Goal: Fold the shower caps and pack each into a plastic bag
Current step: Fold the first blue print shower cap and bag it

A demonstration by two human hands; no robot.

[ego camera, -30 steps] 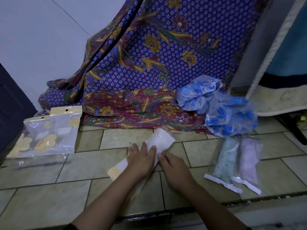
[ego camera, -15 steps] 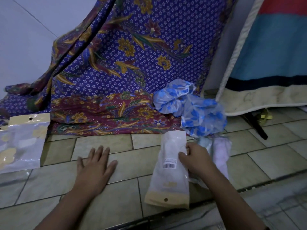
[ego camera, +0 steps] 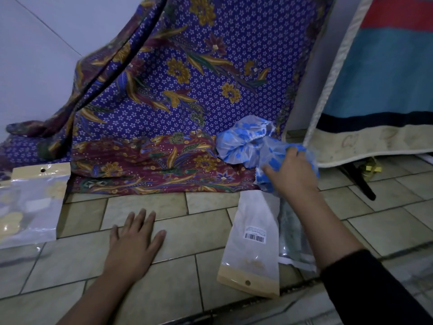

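My right hand [ego camera: 290,174] has its fingers curled into the blue-flowered shower cap [ego camera: 271,156] just behind the packed bag [ego camera: 253,240], since it's the next one to fold. Left hand [ego camera: 134,240] lies flat, holding nothing, left of that bag, propping me up I guess.

The tiled floor [ego camera: 192,231] carries everything here. The bag [ego camera: 251,240] lies flat on it, barcode up, with its tan header towards me. A second bag [ego camera: 290,238] lies against its right edge, partly under it. Just beyond the bag, the batik cloth [ego camera: 145,165] spreads onto the tiles, with the far cap [ego camera: 239,144] heaped at its edge. My right hand [ego camera: 293,174] grips the near cap [ego camera: 273,156] beside it. Left of the bag, my left hand [ego camera: 133,245] rests flat on the tiles. Well left again lie the clear bags [ego camera: 30,207].
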